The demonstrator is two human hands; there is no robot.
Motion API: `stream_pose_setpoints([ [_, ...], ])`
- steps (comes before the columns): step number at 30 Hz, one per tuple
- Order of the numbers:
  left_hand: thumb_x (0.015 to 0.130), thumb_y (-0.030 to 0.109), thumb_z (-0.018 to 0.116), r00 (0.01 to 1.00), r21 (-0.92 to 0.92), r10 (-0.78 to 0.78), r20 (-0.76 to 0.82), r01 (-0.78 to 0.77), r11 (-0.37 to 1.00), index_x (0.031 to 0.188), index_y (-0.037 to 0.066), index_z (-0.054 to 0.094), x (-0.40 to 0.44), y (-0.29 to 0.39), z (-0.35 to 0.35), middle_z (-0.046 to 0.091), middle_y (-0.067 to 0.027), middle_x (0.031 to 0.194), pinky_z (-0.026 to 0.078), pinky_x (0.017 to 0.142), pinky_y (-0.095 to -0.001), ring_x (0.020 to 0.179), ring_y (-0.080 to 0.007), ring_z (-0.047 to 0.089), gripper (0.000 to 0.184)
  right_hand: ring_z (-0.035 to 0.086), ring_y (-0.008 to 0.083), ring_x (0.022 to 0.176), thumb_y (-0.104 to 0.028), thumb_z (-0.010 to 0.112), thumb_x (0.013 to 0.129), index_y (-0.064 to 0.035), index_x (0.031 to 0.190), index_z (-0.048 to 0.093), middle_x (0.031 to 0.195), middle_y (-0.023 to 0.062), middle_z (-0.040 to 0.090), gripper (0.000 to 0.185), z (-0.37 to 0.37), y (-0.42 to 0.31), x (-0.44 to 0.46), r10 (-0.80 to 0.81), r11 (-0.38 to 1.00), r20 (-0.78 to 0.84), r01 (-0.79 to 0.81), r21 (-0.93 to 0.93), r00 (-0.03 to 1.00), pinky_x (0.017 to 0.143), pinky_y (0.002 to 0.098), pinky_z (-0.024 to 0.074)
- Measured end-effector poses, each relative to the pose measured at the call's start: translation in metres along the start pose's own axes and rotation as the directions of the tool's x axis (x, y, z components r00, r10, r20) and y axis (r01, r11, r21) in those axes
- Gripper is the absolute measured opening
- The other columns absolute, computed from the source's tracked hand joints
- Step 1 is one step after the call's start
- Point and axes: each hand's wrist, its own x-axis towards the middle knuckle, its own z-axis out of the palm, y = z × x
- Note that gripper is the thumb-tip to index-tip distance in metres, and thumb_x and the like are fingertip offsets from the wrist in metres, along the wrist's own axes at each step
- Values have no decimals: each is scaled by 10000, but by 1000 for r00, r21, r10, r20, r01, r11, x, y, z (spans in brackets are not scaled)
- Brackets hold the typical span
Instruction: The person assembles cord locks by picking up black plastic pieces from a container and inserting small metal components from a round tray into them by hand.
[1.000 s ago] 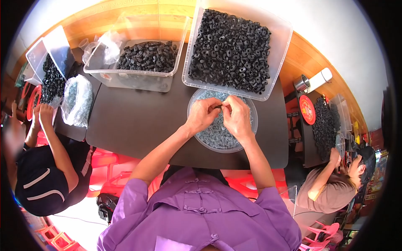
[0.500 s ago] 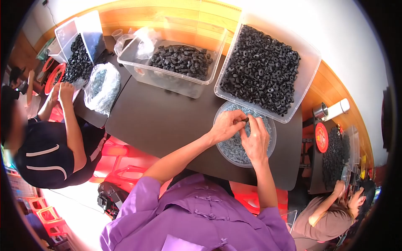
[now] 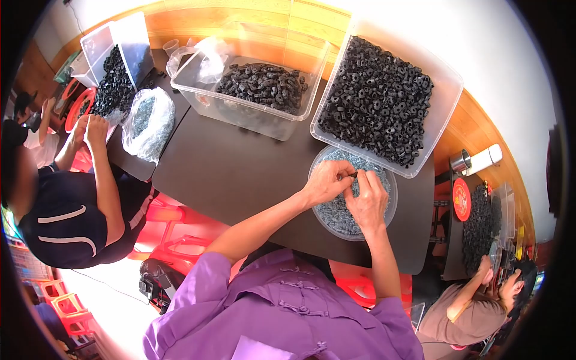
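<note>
The part (image 3: 353,175) is sitting between both hands' fingertips, above the tub (image 3: 394,201). The left hand (image 3: 327,182) is pinching it from the left, the right hand (image 3: 369,203) from the right, neither lying clearly nearer; its long axis is too small to tell.

The surface (image 3: 240,174) looks smooth and matt. Clear, glossy plastic makes the bins (image 3: 273,123), crinkly thin plastic the bag (image 3: 149,125). The shirt (image 3: 276,306) is purple cloth with a soft sheen; the wall panel (image 3: 180,27) looks like grained wood.
</note>
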Motion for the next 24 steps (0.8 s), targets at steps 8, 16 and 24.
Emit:
stream_pose_setpoints([
  [8,781,81,628,998,-98,-46,30,49,994,915,-51,639,1,-2,-2,663,-69,722,476,604,-257,665,-80,593,188,593,246,694,-107,737,671,-1,882,610,766,69,542,268,1,5,1,-63,998,-1,63,-15,998,550,357,503],
  [16,772,77,639,993,-152,-71,92,85,985,870,-57,638,4,-10,-2,666,-93,688,476,573,-271,625,-97,611,166,587,226,663,-107,744,662,12,884,618,751,65,537,281,5,10,-5,-70,998,-28,70,5,997,511,333,502],
  [24,765,89,664,992,-120,-85,94,96,988,868,-53,639,4,-8,-4,657,-79,668,454,550,-258,595,-83,579,177,594,230,683,-100,728,686,13,941,608,790,80,531,303,4,9,-8,-47,999,-25,48,16,999,508,329,505],
])
